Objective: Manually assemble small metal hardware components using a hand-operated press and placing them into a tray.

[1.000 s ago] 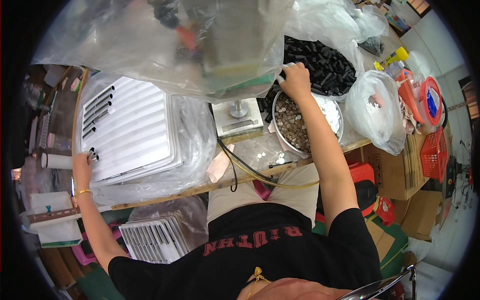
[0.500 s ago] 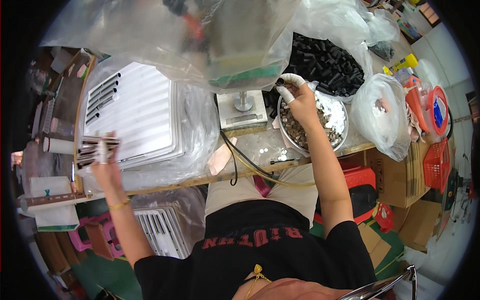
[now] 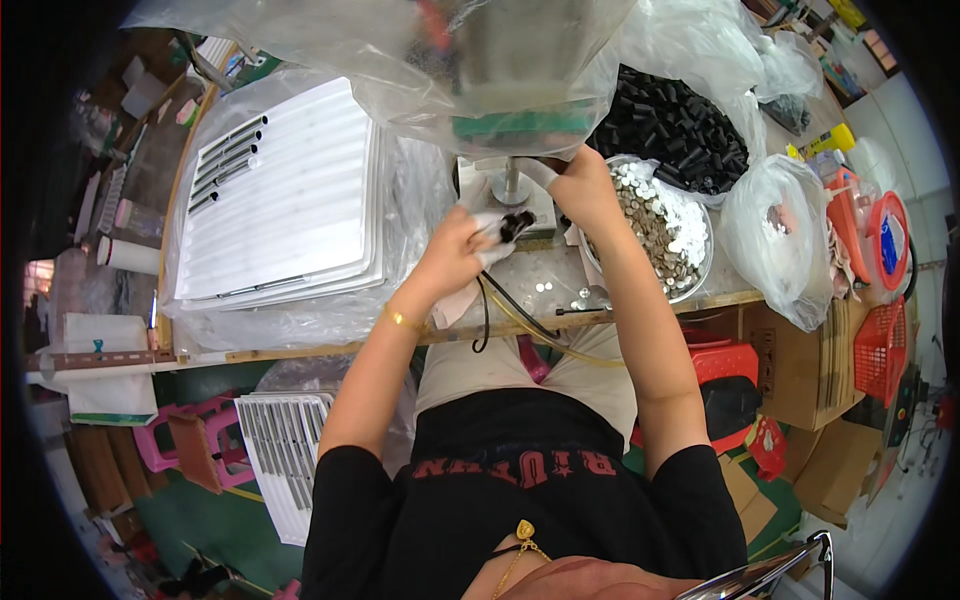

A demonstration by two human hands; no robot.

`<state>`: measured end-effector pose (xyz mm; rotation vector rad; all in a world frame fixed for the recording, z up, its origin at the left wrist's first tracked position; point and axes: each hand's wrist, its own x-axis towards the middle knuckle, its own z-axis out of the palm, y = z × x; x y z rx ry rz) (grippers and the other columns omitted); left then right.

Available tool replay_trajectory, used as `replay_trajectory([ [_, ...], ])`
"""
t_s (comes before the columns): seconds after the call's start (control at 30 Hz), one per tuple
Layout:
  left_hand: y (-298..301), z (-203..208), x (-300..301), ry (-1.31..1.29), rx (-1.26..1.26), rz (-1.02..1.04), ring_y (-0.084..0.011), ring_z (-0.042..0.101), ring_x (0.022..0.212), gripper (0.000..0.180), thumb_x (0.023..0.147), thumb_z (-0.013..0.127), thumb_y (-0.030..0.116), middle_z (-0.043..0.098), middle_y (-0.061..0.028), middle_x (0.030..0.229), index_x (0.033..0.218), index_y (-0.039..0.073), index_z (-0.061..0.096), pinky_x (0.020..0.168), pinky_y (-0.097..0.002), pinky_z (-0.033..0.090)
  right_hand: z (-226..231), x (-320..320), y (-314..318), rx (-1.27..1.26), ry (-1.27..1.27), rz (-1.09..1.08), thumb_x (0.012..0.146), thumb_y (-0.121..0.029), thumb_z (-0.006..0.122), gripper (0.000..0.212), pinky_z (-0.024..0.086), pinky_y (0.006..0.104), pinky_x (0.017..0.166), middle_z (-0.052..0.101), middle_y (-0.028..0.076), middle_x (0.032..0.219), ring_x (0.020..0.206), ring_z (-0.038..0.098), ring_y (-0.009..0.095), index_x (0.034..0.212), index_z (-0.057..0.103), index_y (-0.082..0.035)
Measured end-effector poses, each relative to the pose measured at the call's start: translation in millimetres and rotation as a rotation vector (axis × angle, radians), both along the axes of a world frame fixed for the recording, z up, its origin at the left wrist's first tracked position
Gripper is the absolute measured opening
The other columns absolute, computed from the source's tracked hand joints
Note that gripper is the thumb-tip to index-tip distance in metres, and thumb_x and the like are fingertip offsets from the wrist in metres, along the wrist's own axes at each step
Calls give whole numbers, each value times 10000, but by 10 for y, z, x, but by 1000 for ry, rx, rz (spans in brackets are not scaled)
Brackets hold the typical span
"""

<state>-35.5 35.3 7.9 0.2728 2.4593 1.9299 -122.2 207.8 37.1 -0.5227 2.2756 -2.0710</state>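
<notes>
My left hand [image 3: 462,250], its fingers wrapped in white tape, is closed round a bundle of slim dark tubes [image 3: 515,226] seen nearly end-on. It is just in front of the metal press base [image 3: 540,208]. My right hand [image 3: 584,190] is at the right side of the round press post [image 3: 510,188], one taped finger reaching toward it. Its fingers are bent together, and whatever is between them is hidden. Right of that wrist stands a bowl [image 3: 703,268] of small metal discs and white pieces. Behind the bowl lies a heap of short black tubes [image 3: 670,130].
White ribbed trays [image 3: 290,200] are stacked at left, several silver-black tubes [image 3: 228,158] on top. Clear plastic sheeting [image 3: 520,60] hangs over the press. Black cables [image 3: 510,300] cross the table's front edge. A plastic bag [image 3: 775,230] and red baskets [image 3: 880,330] are at right.
My left hand has swung right from beside the trays to the press, carrying the bundle of tubes. My right hand has moved from above the bowl to the press post.
</notes>
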Motion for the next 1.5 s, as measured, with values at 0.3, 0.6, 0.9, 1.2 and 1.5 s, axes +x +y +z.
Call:
replay_trajectory([
  [0.3, 3, -169, -314, -26, -227, -169, -187, 528, 1081, 483, 769, 724, 91, 553, -135, 1193, 1190, -43, 527, 923, -300, 419, 196, 117, -25, 634, 349, 86, 761, -245, 701, 359, 478, 427, 818, 648, 204, 963, 911, 616, 357, 1042, 665, -26],
  [0.6, -69, 78, 216, -55, -71, -44, -206, 564, 980, 296, 770, 700, 57, 584, -113, 1069, 1045, -22, 626, 854, -303, 440, -87, 196, 906, 433, 149, -251, 822, -184, 694, 295, 488, 307, 750, 675, 81, 921, 832, 629, 169, 1106, 675, -109],
  [0.9, 70, -81, 335, -174, 141, 85, -130, 528, 1008, 348, 791, 698, 6, 553, -65, 1163, 1122, -27, 600, 890, -245, 407, -321, 85, 1587, 1189, 157, -542, 779, -296, 695, 218, 488, 406, 756, 652, 153, 879, 840, 636, 307, 856, 729, -96],
  [1.2, 164, 0, 215, 49, 33, 29, -188, 477, 1193, 426, 791, 664, -61, 443, -100, 1289, 1202, -51, 552, 985, -300, 410, -449, 27, 1621, 1188, 69, -555, 739, -164, 653, 157, 506, 412, 748, 664, 154, 923, 857, 651, 328, 857, 722, -87],
  [1.5, 154, -101, 295, 49, 160, 96, -184, 494, 1171, 390, 794, 694, 7, 493, -121, 1319, 1165, -42, 586, 975, -279, 384, -397, 81, 1593, 1116, 94, -557, 757, -216, 688, 165, 486, 403, 772, 665, 146, 937, 874, 635, 316, 868, 722, -99],
])
